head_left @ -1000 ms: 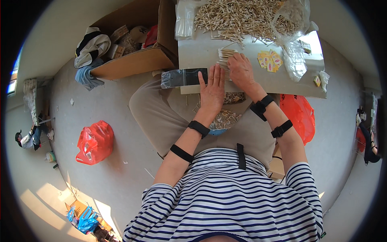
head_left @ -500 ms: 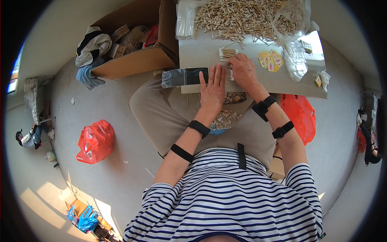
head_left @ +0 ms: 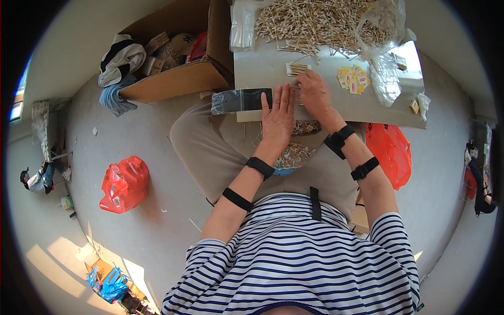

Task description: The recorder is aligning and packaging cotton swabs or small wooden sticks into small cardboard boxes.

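My left hand (head_left: 278,113) lies flat at the table's near edge, fingers stretched out and its edge against a row of cotton swabs (head_left: 297,96). Facing it, my right hand (head_left: 316,96) is closed, its curled fingertips at the right ends of that row; they are partly hidden. Just beyond my fingers another small group of cotton swabs (head_left: 297,69) lies side by side. Left of my left hand is a flat clear zip bag (head_left: 231,102) with a black piece at its right end, reaching past the table edge. A large heap of loose cotton swabs (head_left: 315,23) covers the far table.
Small yellow printed cards (head_left: 353,80) lie right on the table (head_left: 378,110), near crumpled clear plastic (head_left: 385,79). Clear bags (head_left: 242,26) are stacked far left. An open cardboard box (head_left: 178,84) stands left. Red bags (head_left: 125,185) sit on the floor. More swabs (head_left: 296,155) rest in my lap.
My right hand has shifted slightly left, closer to my left hand, over the row of cotton swabs. My left hand stays nearly where it was.
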Available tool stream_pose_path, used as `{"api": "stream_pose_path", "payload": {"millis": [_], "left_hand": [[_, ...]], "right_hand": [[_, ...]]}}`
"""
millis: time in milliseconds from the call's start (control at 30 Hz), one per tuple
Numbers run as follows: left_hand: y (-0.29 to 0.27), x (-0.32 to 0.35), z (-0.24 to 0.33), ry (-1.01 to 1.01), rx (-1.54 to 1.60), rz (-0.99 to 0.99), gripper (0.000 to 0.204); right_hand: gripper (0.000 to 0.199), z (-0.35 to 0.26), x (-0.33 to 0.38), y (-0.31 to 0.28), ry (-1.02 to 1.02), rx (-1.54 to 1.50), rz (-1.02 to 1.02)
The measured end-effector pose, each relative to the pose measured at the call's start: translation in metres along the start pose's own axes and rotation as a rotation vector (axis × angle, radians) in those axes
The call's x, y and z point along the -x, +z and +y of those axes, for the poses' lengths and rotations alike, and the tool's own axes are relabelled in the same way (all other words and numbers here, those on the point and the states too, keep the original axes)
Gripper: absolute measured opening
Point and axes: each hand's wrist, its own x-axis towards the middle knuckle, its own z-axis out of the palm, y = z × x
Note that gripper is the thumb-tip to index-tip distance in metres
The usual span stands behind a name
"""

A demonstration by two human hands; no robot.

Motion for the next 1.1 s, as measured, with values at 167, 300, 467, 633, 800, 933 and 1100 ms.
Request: {"api": "stream_pose_path", "payload": {"millis": [167, 300, 467, 633, 800, 933, 1100], "left_hand": [[0.0, 0.0, 0.001, 0.003, -0.054, 0.021, 0.081], [0.001, -0.002, 0.002, 0.01, -0.045, 0.025, 0.081], [0.003, 0.0, 0.0, -0.004, -0.018, 0.023, 0.085], [0.002, 0.0, 0.0, 0.002, -0.009, 0.012, 0.089], [0.0, -0.001, 0.002, 0.001, -0.045, -0.002, 0.09], [-0.001, -0.003, 0.003, 0.015, -0.031, 0.004, 0.091], [0.0, 0.0, 0.0, 0.011, -0.069, 0.032, 0.092]], "right_hand": [[0.007, 0.003, -0.011, 0.004, 0.119, 0.115, 0.057], [0.005, 0.011, -0.012, 0.005, -0.021, 0.177, 0.015], [0.004, 0.003, -0.005, 0.007, -0.033, 0.16, -0.073], [0.008, 0.004, -0.012, 0.002, -0.112, 0.113, -0.106], [0.005, 0.003, -0.027, 0.001, 0.116, 0.127, -0.002], [0.011, 0.012, -0.031, 0.003, 0.13, 0.198, -0.074], [0.014, 0.005, -0.032, -0.006, -0.022, 0.192, 0.013]]}}
